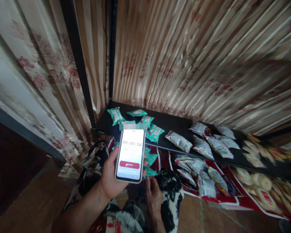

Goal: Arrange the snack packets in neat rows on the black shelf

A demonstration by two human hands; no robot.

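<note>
A smartphone (131, 155) lies in my left hand (111, 176), whose fingers wrap round its sides. Its lit screen shows a timer at 00:00:04 above a red button; a blurred block covers its top edge. My right hand (154, 194) is by my right knee, below and right of the phone. It looks loosely open, its fingers slightly bent and partly in shadow, with nothing seen in it. Past the phone, several green snack packets (156, 132) lie on a black shelf (168, 124). More green packets (150, 158) sit lower, partly hidden behind the phone.
White-and-blue packets (178, 141) are spread along the shelf's middle, with blurred yellowish packets (254, 152) farther right. Beneath it, a red bag (247, 200) holds more packets. A black upright post (80, 58) rises at the left, and pleated printed curtains (160, 58) hang behind.
</note>
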